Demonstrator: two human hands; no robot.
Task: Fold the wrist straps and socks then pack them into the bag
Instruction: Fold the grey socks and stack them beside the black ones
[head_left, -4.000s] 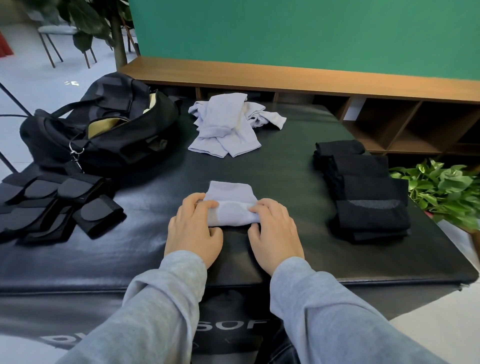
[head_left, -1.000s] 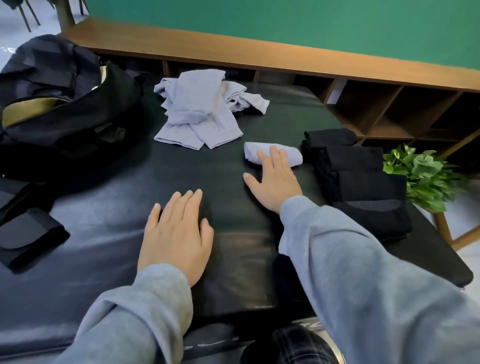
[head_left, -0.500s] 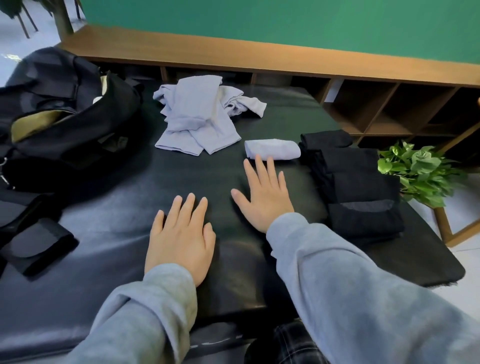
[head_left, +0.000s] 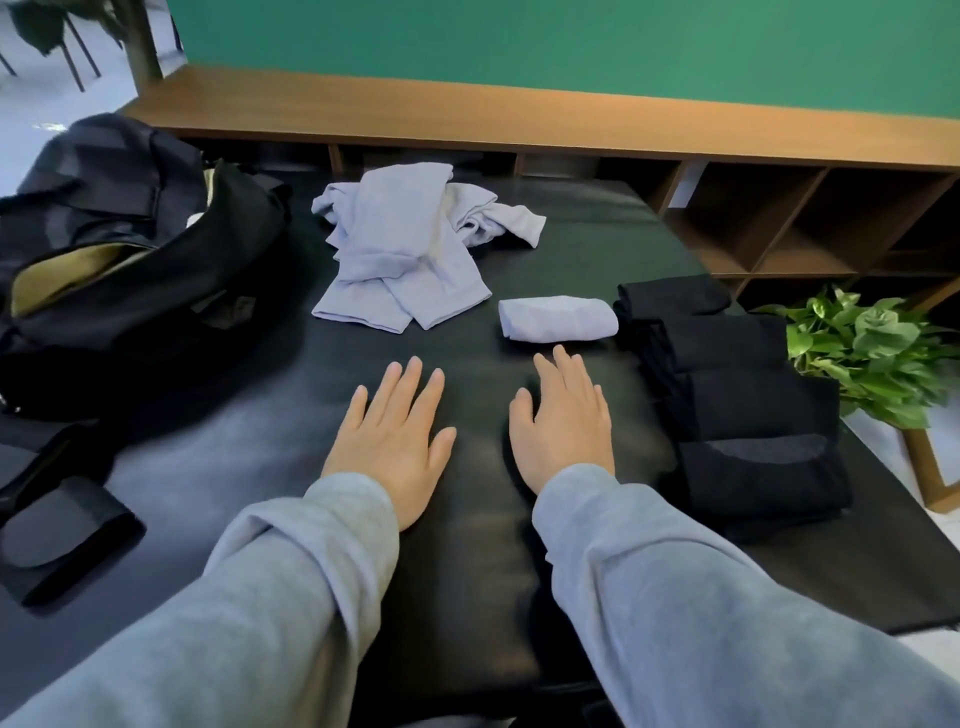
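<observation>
The folded sock (head_left: 558, 319) now lies alone beside the black folded stack (head_left: 737, 395); the right hand (head_left: 563, 421), which was touching it a second ago, has pulled back. One sock is done, so the loose pile (head_left: 410, 249) probably comes next. Both hands, the left hand (head_left: 392, 441) too, rest flat on the black table (head_left: 234, 467), fingers straight, holding nothing. The bag (head_left: 130, 270) waits open at the left.

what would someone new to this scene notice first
Two hands, the left hand and right hand, lie flat and open on the black mat at the centre, holding nothing. Just beyond the right hand sits a folded pale blue sock, next to a row of folded black socks on the right, with a loose heap of pale blue socks further back. An open black bag waits at the left.
</observation>
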